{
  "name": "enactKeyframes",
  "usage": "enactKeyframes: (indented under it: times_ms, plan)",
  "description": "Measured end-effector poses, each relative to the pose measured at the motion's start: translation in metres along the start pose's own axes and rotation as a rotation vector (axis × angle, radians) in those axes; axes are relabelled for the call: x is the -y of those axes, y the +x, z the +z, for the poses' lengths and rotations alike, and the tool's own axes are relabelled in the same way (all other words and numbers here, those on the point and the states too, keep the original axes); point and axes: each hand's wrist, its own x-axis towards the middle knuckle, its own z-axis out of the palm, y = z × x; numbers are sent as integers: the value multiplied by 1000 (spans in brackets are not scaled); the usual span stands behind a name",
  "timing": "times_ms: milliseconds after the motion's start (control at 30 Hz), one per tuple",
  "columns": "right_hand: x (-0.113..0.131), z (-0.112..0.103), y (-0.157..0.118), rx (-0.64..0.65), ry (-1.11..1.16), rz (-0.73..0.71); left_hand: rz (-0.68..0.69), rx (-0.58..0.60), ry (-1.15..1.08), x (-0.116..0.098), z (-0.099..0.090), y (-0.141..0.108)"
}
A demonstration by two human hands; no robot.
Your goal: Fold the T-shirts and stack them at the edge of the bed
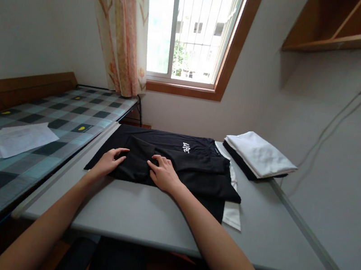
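A black T-shirt [192, 164] with white lettering lies across the table, its near part folded over in a long flat strip. My left hand [108, 162] rests at the left end of this folded strip, thumb and forefinger curved and apart. On the same strip, a little to the right, my right hand [163, 173] touches the cloth with its fingers spread. Neither hand shows cloth gripped between its fingers. From under the black cloth's right end sticks out part of a white garment [232, 216], mostly hidden.
The grey table [140, 215] holds a folded stack at the back right, with white cloth [256, 151] over black cloth [254, 177]. To the left is a bed with a checked cover [23, 176] and loose papers [18, 141]. A wooden shelf [349, 39] hangs at upper right.
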Motion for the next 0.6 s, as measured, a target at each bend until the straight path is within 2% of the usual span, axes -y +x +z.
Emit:
enactKeyframes:
  times_ms: [100,233,300,400,500,600]
  plan:
    - [0,0,0,20,-7,-31,-93,54,-158,11,-2,4]
    - [2,0,1,17,-19,-56,-105,14,25,13,0,2]
    - [3,0,2,-7,1,-72,-42,-65,174,6,4,-4]
    - [4,-1,2,-28,45,-105,162,-120,343,-12,10,-14]
    - [4,-1,2,-32,84,-146,319,18,411,-25,17,-21]
    - [2,0,1,4,119,-162,315,138,429,-27,22,-22]
